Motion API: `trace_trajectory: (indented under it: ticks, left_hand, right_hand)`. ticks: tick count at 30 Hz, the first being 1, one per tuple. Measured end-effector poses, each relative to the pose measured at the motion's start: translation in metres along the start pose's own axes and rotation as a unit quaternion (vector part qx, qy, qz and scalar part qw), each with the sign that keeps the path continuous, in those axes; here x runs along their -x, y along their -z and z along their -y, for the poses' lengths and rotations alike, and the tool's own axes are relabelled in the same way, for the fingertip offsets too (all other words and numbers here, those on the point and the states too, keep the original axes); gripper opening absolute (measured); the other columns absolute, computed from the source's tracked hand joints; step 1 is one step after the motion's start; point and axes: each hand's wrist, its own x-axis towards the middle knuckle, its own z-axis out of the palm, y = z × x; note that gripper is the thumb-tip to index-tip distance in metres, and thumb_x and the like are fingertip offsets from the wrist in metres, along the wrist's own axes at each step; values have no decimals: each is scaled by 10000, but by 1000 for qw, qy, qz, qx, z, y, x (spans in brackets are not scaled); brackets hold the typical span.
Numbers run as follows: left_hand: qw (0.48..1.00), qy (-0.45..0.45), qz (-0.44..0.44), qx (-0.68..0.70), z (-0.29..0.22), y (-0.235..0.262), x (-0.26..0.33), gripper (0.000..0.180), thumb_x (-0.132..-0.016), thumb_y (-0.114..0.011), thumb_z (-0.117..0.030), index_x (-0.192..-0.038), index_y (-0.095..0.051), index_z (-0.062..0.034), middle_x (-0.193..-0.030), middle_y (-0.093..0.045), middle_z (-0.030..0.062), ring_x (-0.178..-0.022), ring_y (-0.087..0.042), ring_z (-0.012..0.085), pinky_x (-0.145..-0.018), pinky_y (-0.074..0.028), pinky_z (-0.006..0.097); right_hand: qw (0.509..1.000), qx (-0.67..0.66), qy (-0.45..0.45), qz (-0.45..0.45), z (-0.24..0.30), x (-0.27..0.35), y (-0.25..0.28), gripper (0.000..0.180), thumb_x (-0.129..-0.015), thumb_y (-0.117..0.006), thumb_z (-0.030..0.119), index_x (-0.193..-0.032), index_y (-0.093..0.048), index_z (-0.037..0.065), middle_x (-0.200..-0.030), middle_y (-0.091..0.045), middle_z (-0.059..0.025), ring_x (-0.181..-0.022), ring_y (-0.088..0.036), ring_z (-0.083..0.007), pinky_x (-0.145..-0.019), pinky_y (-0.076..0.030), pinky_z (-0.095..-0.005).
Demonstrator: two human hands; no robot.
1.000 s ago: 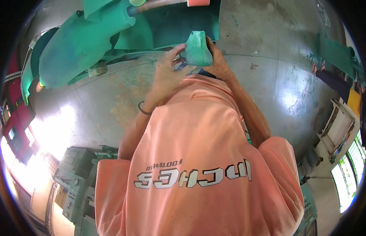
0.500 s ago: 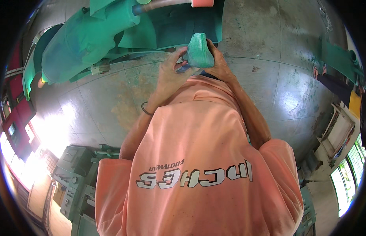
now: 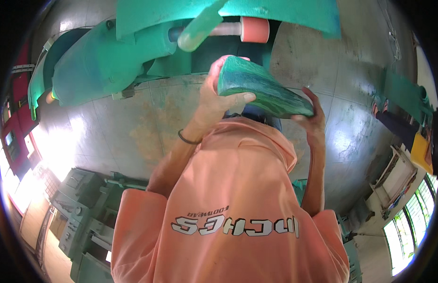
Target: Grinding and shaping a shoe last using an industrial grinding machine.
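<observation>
A green shoe last, streaked with darker bands, is held up in front of my body between both hands. My left hand wraps its thick end, with the thumb laid along the lower side. At the narrow end, my right hand grips the tip between thumb and fingers. Just beyond the last is a green machine with a metal shaft that carries a pink roller. The last is apart from the roller.
A green rounded handle or lever hangs in front of the shaft, below a green hood. Behind me at the left stands a grey-green machine. At the far right a person in dark trousers stands near another green machine.
The last has turned from end-on to sideways, its narrow end now pointing right. My right hand has moved right to that tip. The view has shifted, showing more of the roller and hood.
</observation>
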Motion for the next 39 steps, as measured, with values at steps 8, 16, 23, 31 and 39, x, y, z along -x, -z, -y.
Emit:
trace_trajectory:
  ticks: [8,16,23,31,39]
  left_hand:
    - [999,-17,-6,39,26,4,-32,937,-724,-890,-33,-1484,-342,3,-1359,-562,111,-1220,-565,177,-1045,-475,346]
    - [997,76,-25,-9,13,7,-46,702,-732,-913,-94,-1319,-538,-1,-1164,-677,56,-1073,-643,140,-952,-521,303]
    - [998,51,-21,-25,14,7,-47,532,-762,-903,-144,-1200,-625,-25,-1106,-707,24,-1012,-658,115,-900,-529,282]
    - [997,79,-22,-13,13,5,-51,565,-760,-906,-161,-1231,-625,-25,-1118,-710,22,-1020,-657,116,-907,-522,277]
    - [992,107,-54,-47,6,0,-48,710,-727,-896,-25,-1319,-506,13,-1153,-691,83,-1046,-671,156,-913,-549,293]
  right_hand:
    - [811,-580,-79,-29,3,-21,2,705,-972,-568,563,-1451,-450,58,-1472,-472,-227,-1366,-461,-390,-1061,-473,-620]
    - [830,-536,-135,-80,30,-47,16,709,-962,-581,574,-1417,-465,42,-1485,-444,-230,-1362,-453,-425,-1001,-502,-670]
    - [870,-463,-145,-83,46,-50,18,839,-932,-599,617,-1479,-376,21,-1509,-396,-255,-1382,-420,-429,-1049,-477,-637]
    - [859,-479,-151,-100,41,-51,19,806,-927,-629,585,-1446,-399,13,-1488,-411,-260,-1367,-433,-443,-1007,-508,-648]
    - [846,-501,-149,-102,39,-49,19,739,-920,-653,562,-1378,-466,13,-1431,-471,-266,-1326,-480,-453,-963,-539,-659]
